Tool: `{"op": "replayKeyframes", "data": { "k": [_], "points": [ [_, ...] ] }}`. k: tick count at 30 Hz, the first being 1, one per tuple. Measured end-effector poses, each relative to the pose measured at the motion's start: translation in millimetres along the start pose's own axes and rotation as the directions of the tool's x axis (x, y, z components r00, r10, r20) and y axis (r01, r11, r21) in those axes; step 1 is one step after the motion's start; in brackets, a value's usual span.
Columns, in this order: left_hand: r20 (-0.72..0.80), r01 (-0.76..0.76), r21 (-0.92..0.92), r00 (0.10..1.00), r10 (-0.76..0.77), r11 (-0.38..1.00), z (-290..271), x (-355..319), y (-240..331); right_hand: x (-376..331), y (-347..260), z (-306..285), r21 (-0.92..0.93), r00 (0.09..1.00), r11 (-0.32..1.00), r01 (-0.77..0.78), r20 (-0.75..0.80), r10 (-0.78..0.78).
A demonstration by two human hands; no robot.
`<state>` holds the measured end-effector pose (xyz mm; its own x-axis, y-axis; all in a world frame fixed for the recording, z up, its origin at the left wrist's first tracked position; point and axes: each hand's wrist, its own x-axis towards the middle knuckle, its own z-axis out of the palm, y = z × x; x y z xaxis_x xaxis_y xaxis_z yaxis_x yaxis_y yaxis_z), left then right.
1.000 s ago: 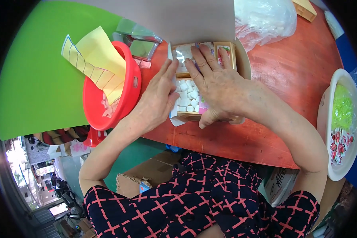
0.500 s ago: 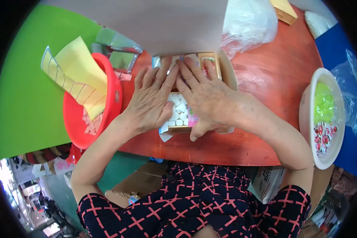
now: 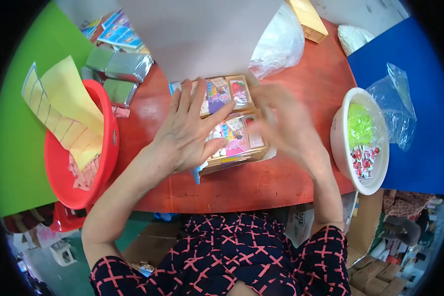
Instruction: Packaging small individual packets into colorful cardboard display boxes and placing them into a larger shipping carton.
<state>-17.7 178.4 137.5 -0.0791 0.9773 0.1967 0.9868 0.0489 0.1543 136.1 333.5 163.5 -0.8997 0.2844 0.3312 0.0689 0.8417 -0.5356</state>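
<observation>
My left hand lies with fingers spread over the left part of an open carton, its fingertips on or just above the packs inside. Two colourful packs in tan trays show there: a far pack and a near pack, both printed with a strawberry picture and pink and purple shapes. Beside their right edge is my right hand, smeared by motion, so its fingers cannot be read. Behind the packs rises the carton's large pale flap.
At left, a red basin holds yellow sheets and pink pieces. A white basin at right holds a green bag and small red-and-white packets. Silvery packs and a plastic bag lie farther back.
Both hands were flat over the packs, with white pieces showing between them. They have since parted, the right moving off rightward, and more of the printed packs shows. The whole view has shifted.
</observation>
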Motion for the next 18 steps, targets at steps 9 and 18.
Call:
{"op": "replayKeyframes", "data": {
  "k": [9, 18],
  "points": [
    [-0.075, -0.027, 0.028, 0.997, 0.029, 0.999, 10, -4, -2, 27, -5, 5, -0.412, 0.909, 0.811, -0.415, -0.141, 0.393],
    [-0.121, -0.029, -0.019, 0.992, 0.026, 0.999, 18, -5, 0, 31, -5, 27, -0.737, 0.966, 0.625, -0.256, -0.211, 0.146]
  ]
}}
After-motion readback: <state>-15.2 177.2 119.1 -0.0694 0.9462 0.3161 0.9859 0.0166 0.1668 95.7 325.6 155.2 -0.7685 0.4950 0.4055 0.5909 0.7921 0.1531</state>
